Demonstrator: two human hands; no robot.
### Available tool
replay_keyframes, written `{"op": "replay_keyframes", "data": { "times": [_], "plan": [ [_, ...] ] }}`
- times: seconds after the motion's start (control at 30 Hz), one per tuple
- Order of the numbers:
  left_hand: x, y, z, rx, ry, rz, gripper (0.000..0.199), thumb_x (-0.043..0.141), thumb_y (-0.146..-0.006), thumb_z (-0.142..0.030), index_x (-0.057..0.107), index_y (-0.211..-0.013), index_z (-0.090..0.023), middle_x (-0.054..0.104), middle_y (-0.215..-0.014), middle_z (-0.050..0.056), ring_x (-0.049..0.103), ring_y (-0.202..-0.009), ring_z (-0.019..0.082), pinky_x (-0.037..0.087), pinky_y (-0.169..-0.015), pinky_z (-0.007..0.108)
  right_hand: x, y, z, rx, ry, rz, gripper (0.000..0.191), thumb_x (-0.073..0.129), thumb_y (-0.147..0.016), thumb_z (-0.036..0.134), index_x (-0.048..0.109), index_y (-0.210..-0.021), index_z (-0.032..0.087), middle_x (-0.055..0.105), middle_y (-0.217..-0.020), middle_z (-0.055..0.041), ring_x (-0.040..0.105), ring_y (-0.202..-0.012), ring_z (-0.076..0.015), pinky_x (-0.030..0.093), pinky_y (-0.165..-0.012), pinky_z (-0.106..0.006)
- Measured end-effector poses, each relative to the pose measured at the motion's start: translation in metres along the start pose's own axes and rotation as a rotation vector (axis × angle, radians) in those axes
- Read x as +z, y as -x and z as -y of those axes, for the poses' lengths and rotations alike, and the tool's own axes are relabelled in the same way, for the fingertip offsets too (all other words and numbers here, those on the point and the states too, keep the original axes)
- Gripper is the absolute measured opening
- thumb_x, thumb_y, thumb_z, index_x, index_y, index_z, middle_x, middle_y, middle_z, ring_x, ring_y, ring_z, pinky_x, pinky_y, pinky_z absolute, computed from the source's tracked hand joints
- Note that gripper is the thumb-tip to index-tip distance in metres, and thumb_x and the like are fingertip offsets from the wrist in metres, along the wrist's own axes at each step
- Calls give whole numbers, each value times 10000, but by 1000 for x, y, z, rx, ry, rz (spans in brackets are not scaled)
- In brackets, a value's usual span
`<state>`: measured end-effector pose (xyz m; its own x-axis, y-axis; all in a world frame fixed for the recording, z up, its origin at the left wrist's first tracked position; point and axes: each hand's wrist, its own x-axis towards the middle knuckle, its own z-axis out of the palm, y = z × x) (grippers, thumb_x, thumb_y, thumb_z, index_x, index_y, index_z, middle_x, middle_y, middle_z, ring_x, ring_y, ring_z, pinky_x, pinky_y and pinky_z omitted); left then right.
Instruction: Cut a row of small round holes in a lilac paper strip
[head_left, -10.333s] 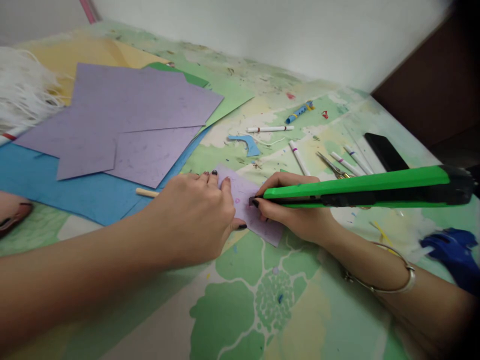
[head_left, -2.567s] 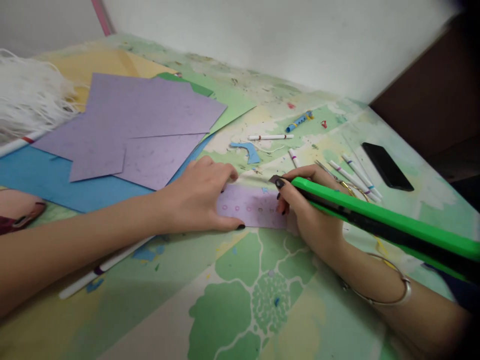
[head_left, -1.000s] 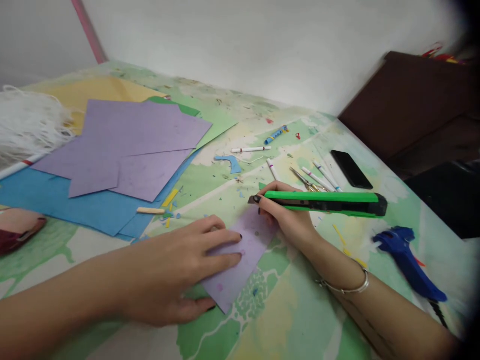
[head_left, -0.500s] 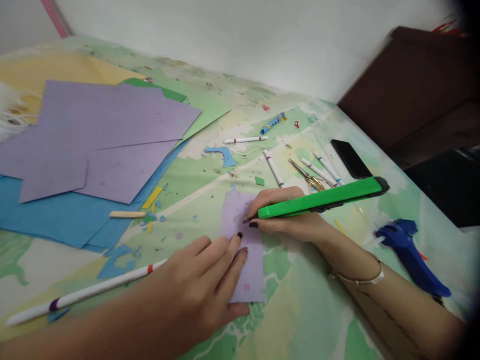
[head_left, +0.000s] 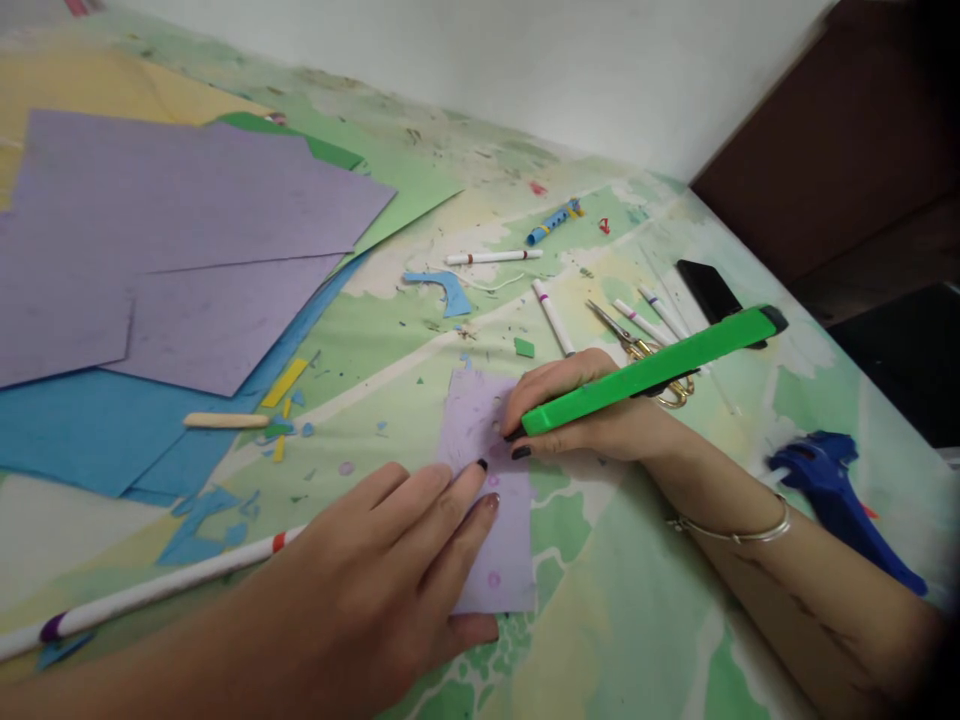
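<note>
My right hand grips a green utility knife with its front end down at the upper part of a purple strip of paper. The blade tip is hidden by my fingers. Flat across the strip's left side lies my left hand, fingers stretched out, pressing on the paper. Small pink circles are marked on the strip, and a small hole shows near the knife end. Beside my left wrist lies a long white marker rod with red and purple bands.
Purple sheets overlap blue ones at left, near a wooden stick. Beyond my right hand are gold-handled scissors, several white markers, a black phone and a rolled blue paper tube. A blue glue gun lies at right.
The view has shifted slightly, moving the sheets left and up in the picture. Both hands keep their places on the purple strip, and the knife stays in my right hand.
</note>
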<state>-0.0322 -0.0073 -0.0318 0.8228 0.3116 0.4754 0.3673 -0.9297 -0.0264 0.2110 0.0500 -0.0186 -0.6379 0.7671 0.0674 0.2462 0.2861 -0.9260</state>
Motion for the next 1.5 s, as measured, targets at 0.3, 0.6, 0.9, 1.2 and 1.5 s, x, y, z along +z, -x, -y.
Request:
{"op": "replay_keyframes", "data": {
  "times": [0.3,0.6,0.9,1.2,1.5],
  "plan": [
    [-1,2,1,3,6,-1,413,352,-1000,-340,672,-1064,-88,731,-1056,115,659,-930,249,456,-792,401,1,0,0,-1,32,-7,139,751,-754,203,737,-858,113,733,-837,-69,686,-768,-157,563,-713,-267],
    [-1,2,1,-13,32,-4,410,363,-991,-358,660,-1089,-93,722,-1053,125,636,-952,245,476,-808,397,4,1,0,-34,62,-45,107,730,-765,180,729,-852,119,717,-834,-60,670,-771,-138,551,-721,-253],
    [-2,1,3,-4,50,21,420,376,-982,-379,667,-1090,-96,728,-1054,125,654,-952,251,524,-780,395,6,2,2,-13,94,-68,104,728,-764,224,728,-837,150,715,-826,-50,668,-768,-145,550,-727,-266],
    [-1,0,4,-6,71,21,387,435,-958,-379,660,-1090,-93,722,-1067,138,661,-943,258,537,-778,402,7,1,2,2,95,-86,97,732,-750,221,732,-819,153,717,-804,-45,669,-746,-146,550,-706,-263],
    [-3,3,0,39,1,31,395,388,-976,-330,658,-1093,-67,709,-1090,164,650,-956,261,519,-817,407,8,4,0,131,-113,-219,114,768,-719,214,731,-805,149,718,-723,-29,661,-657,-133,547,-621,-240]
  ]
}}
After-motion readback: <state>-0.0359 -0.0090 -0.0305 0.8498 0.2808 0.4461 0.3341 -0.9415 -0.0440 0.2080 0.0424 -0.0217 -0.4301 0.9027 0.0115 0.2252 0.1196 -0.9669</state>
